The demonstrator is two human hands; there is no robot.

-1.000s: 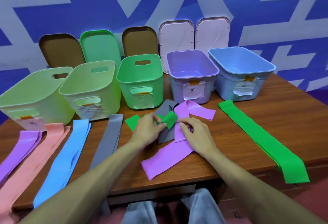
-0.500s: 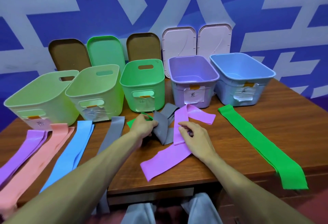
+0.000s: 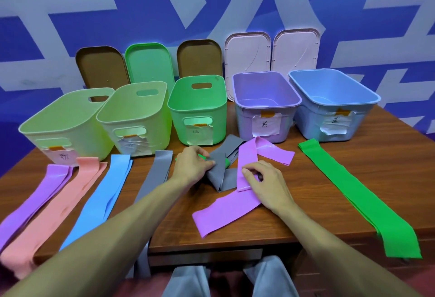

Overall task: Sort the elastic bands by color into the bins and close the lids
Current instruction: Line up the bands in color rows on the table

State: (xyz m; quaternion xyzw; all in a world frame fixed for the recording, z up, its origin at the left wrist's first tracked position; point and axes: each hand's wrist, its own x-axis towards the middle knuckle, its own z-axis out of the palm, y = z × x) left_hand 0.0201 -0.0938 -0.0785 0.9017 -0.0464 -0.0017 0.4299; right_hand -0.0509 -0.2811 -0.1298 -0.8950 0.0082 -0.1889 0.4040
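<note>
Mid-untangle, sorting step lol. Pinching the folded grey band (image 3: 219,170) with the left hand (image 3: 191,167), gripping a fold of the purple band (image 3: 226,209) with the right hand (image 3: 266,182). Both tangled on the bench (image 3: 317,190), just before the green bin (image 3: 177,127) and purple bin (image 3: 243,128). Next, probably: pull apart gently, then drop each in.

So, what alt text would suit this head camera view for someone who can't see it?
A person's left hand pinches a crumpled grey band while the right hand holds a purple band on a wooden table. Five open bins stand behind.
</note>
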